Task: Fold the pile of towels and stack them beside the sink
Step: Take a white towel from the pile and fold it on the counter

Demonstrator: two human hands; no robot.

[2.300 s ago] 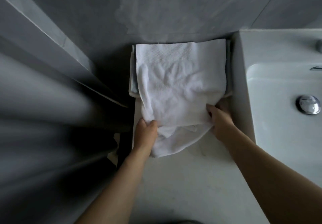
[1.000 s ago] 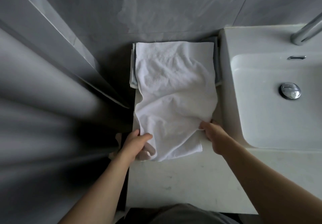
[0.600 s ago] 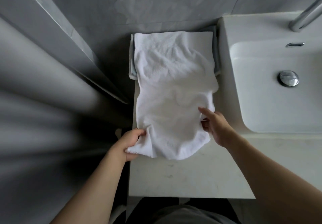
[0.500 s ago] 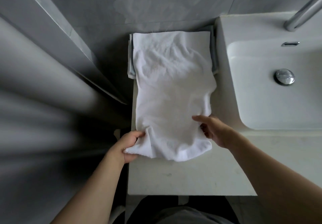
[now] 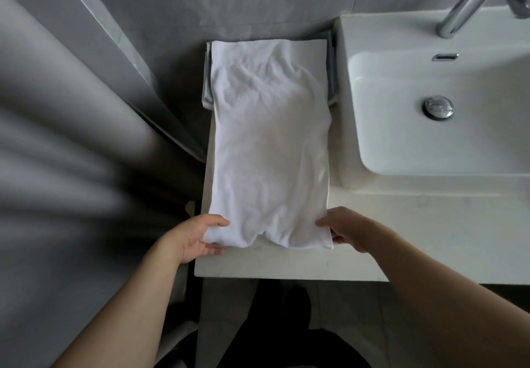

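A white towel [image 5: 269, 144] lies stretched lengthwise on the white counter [image 5: 286, 264], left of the sink [image 5: 436, 115]. Its far half drapes over a stack of folded towels [image 5: 332, 72] against the back wall; grey edges of that stack show at both sides. My left hand [image 5: 198, 235] pinches the towel's near left corner, thumb on top. My right hand [image 5: 347, 228] pinches the near right corner. The near edge sags a little between both hands.
A chrome tap [image 5: 470, 0] rises at the sink's back right and a drain plug [image 5: 438, 107] sits in the basin. A grey wall and a blurred curtain-like surface [image 5: 63, 144] close off the left. The counter's front edge lies just below my hands.
Both hands have drawn the towel's near end toward me and out to its corners. The crumpled towel now lies longer and flatter. The view has shifted, showing more of the sink and tap.
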